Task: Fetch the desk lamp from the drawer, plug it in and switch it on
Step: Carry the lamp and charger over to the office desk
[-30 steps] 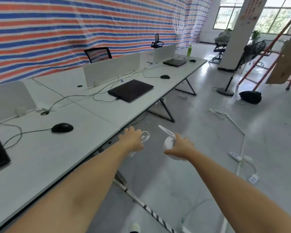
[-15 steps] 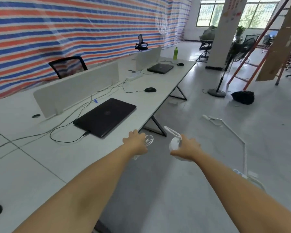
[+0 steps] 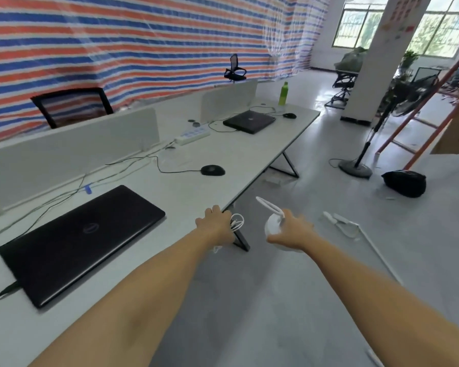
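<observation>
While both hands are loaded, the job is transport: the right hand [image 3: 292, 231] is closed around the round white base of the lamp [image 3: 273, 226], its thin arm poking up and away toward the floor side, and the left hand [image 3: 215, 225] is closed on the coiled white cord [image 3: 236, 221], loops sticking out past the fingers. Lamp and cord hang in the air just past the desk [image 3: 223, 154] edge, not resting on anything. My read: fetch is done, plug-in and switch-on remain. The obvious target is the power strip [image 3: 192, 135] lying on the desk by the divider [image 3: 72, 152], well ahead of the hands and beyond the closed laptop [image 3: 77, 239] and the mouse [image 3: 213, 170]. To do this step well: hold the base level so the arm doesn't swing, hold the cord bundled until the lamp is down, so slack can't snag the desk leg or sweep the mouse. Set the base on a bare patch of desk between the mouse and the strip, clear of the loose black cables there. Only then free the plug end and uncoil just enough to reach. Can't tell from here which strip sockets are free, or where the lamp's switch sits; check both up close. Main risk is a dangling loop catching the desk edge while walking.
</observation>
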Tool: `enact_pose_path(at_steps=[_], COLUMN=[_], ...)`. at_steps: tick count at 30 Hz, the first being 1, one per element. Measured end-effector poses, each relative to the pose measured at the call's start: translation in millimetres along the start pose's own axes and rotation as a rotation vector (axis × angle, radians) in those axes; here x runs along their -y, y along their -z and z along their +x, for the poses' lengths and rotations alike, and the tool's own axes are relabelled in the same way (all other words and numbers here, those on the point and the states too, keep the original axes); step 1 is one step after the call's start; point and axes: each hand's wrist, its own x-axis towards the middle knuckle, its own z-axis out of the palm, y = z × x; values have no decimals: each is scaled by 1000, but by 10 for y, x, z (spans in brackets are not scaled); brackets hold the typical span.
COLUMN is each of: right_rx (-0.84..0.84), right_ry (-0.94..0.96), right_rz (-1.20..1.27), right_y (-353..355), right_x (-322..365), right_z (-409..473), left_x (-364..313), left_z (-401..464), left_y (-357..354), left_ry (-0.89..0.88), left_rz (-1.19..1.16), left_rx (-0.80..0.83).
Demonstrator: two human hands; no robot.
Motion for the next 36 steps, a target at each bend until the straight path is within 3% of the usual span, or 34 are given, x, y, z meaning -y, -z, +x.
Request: enact_pose_path(at_steps=[8, 24, 36], right_rx=[53, 75, 197], right_ry=[34, 7, 274], right_rz=[-47, -31, -172], right_y=[486, 1706, 2207], right_x=[-220, -648, -411], right_z=[1557, 4706, 6899], left_x=[-310, -1260, -1194], left_z=[1621, 4919, 6496], left_y=[219, 747, 842], left_ry=[82, 58, 400], left_rz=[16, 13, -103], left_rx=[22, 55, 13])
